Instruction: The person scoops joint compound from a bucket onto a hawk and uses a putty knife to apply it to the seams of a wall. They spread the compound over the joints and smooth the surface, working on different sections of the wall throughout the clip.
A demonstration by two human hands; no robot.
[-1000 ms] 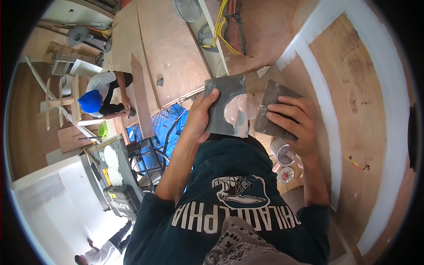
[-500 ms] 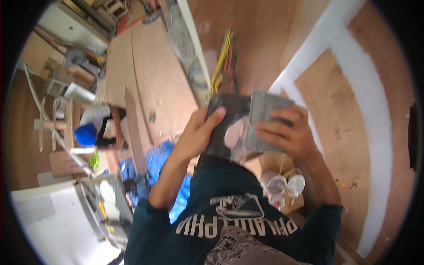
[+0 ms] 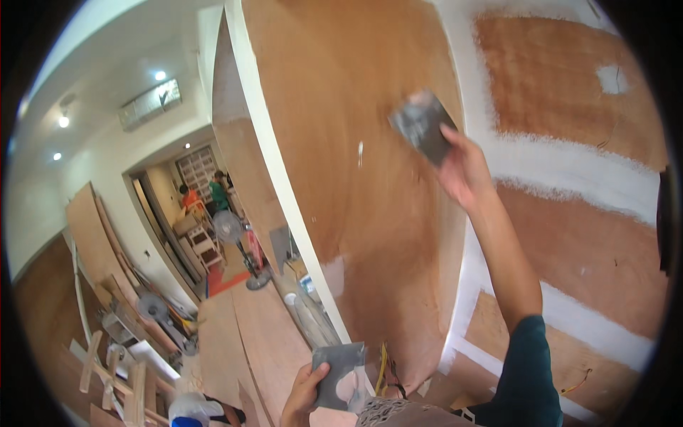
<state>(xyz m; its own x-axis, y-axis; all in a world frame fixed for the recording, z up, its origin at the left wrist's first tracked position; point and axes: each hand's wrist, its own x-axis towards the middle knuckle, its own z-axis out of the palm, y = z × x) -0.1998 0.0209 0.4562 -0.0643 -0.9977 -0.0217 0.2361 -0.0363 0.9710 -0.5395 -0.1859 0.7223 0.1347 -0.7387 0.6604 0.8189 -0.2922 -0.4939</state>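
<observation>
My right hand (image 3: 461,171) is raised in front of a brown plywood wall panel (image 3: 327,142). It grips a flat, dark grey rectangular putty spreader (image 3: 425,129) with pale smears on its upper part; whether the spreader touches the panel I cannot tell. Low in the view, my left hand (image 3: 304,391) holds a dark grey flat plate (image 3: 333,366), thumb on top. A lump of pinkish putty (image 3: 348,388) lies on that plate. Small pale spots and a pale patch (image 3: 333,276) mark the panel.
White-coated seams (image 3: 548,160) cross the wall at right. Yellow wires (image 3: 383,363) stick out at the panel's foot. A white edge strip (image 3: 281,171) bounds it on the left. Beyond are a standing fan (image 3: 228,226), a person below left (image 3: 196,409) and people in the far doorway.
My right hand with the spreader has left the plate and gone up to the panel. My left hand now sits lower in the picture with the plate. The view has tilted upward.
</observation>
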